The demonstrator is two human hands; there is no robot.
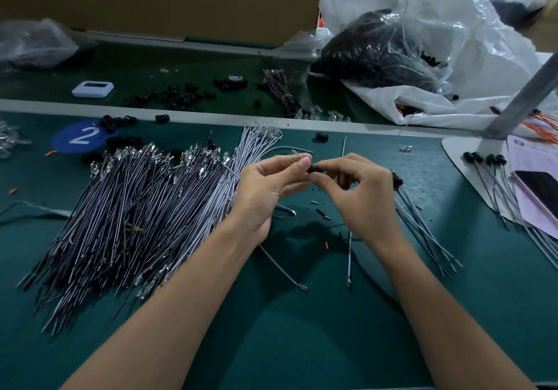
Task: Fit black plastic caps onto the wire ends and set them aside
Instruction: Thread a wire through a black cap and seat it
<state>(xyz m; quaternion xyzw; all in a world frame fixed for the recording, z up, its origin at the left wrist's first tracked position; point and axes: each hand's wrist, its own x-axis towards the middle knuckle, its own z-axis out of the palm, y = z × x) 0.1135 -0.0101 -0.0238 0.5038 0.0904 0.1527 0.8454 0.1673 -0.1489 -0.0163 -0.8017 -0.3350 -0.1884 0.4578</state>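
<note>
Centrally, left hand (265, 184) fingertip-tight on a wire (297, 155), right hand (362, 190) likewise on its black cap (314, 168).

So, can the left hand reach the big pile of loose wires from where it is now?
Probably yes: the pile of loose wires lies right beside the left hand, nothing between. It is busy pinching a wire at the black cap, though.
</note>
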